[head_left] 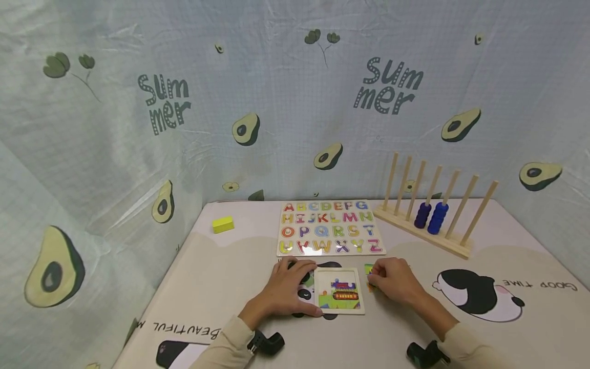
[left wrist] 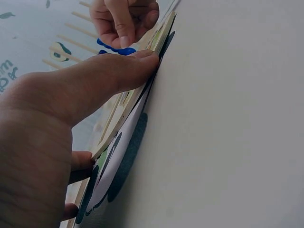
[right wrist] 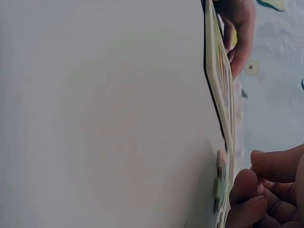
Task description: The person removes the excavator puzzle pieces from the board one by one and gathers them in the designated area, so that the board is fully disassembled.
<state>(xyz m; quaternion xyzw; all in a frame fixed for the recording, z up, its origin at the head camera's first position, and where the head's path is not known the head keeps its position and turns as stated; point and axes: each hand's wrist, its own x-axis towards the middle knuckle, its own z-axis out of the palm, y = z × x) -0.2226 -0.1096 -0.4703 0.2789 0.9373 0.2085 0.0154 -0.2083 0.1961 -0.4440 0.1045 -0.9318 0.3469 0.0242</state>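
A square wooden jigsaw tray (head_left: 362, 292) lies partly filled, with colourful joined pieces (head_left: 344, 293) in its lower part. My left hand (head_left: 288, 289) grips its left side, thumb along the near edge and fingers spread toward the far corner; in the left wrist view the thumb (left wrist: 137, 61) presses the tray's rim. To the right of the tray, my right hand (head_left: 396, 279) is curled with thumb and fingertips together at a green-and-orange jigsaw piece (head_left: 368, 268), partly hidden under the fingers. Loose pieces (right wrist: 219, 183) show close beside those fingers in the right wrist view.
An alphabet board (head_left: 331, 228) lies just behind the tray. At the back right stands a wooden peg rack (head_left: 424, 233) with dark and bright blue beads (head_left: 437, 219). A yellow block (head_left: 223, 224) sits at the back left. A printed cloth covers the table.
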